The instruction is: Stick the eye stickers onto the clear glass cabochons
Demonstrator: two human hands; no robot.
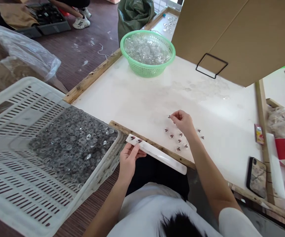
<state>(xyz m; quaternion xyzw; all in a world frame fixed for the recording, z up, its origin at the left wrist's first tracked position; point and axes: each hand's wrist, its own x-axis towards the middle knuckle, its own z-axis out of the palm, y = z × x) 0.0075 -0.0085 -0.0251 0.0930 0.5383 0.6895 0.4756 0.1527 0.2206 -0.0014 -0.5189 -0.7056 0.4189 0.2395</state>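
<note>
My left hand (129, 159) is closed on a long white strip (164, 156), held at the wooden table edge near my lap. Two small dark-and-red printed motifs (135, 139) show at the strip's left end, beside my thumb. Over the white tabletop, my right hand (183, 121) has its fingers pinched together. At its fingertips is a small dark-marked piece (169, 117), too small to make out fully. Below and around that hand, several small clear pieces with dark-and-red marks (179, 141) lie spread on the table.
A white plastic crate (25, 87) of clear round pieces stands at my left. On the table are a green basket (148, 70) of clear pieces, a cardboard box (236, 39), a phone (256, 177) and a small packet (259, 134). Wooden rails (93, 77) edge the table.
</note>
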